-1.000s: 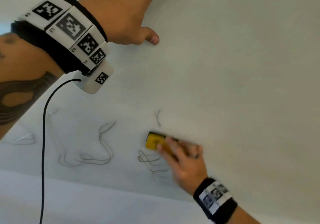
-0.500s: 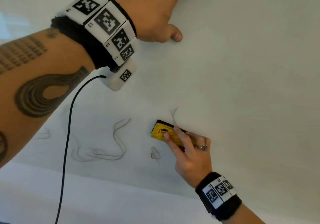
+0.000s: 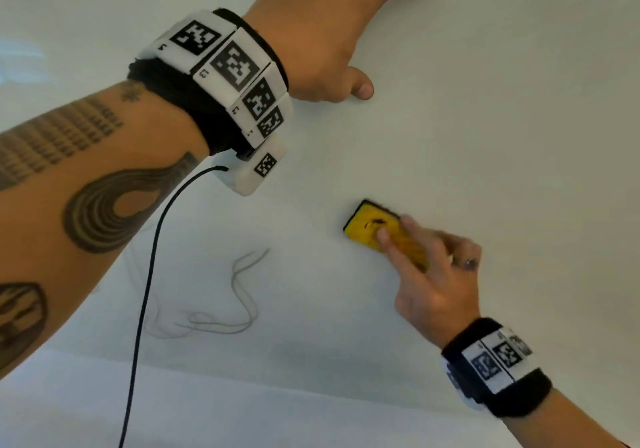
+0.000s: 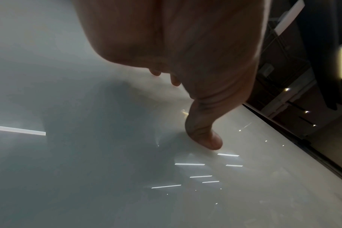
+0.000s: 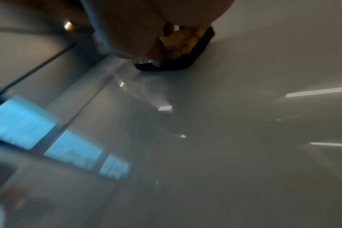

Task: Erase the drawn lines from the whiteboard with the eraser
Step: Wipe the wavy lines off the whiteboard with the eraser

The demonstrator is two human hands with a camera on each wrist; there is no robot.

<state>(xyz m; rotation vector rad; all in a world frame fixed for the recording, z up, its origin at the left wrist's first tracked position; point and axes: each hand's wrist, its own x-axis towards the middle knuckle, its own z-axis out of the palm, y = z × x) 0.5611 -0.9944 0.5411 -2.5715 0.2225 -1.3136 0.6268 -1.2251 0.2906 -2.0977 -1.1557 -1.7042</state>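
So the right hand (image 3: 436, 274) grips a yellow rectangular eraser with black felt underside (image 3: 372, 227), pressed flat on the glossy white whiteboard (image 3: 485, 135). Thin grey scribbled lines (image 3: 239, 295) sit at about 8 o'clock from it, well apart. Left hand (image 3: 322, 31) is at 12 o'clock, fingers spread, resting flat on the board, holding nothing.

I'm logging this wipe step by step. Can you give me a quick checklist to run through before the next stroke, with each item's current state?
1. Right hand holds the eraser: ok.
2. Eraser's dark pad against the whiteboard: ok, seen in the right wrist view.
3. Left hand braced flat on the board, away from the eraser: ok.
4. All lines gone: not ok, a looping scribble remains to the eraser's left.
5. Black cable off the scribble: not ok; it hangs across its left end.
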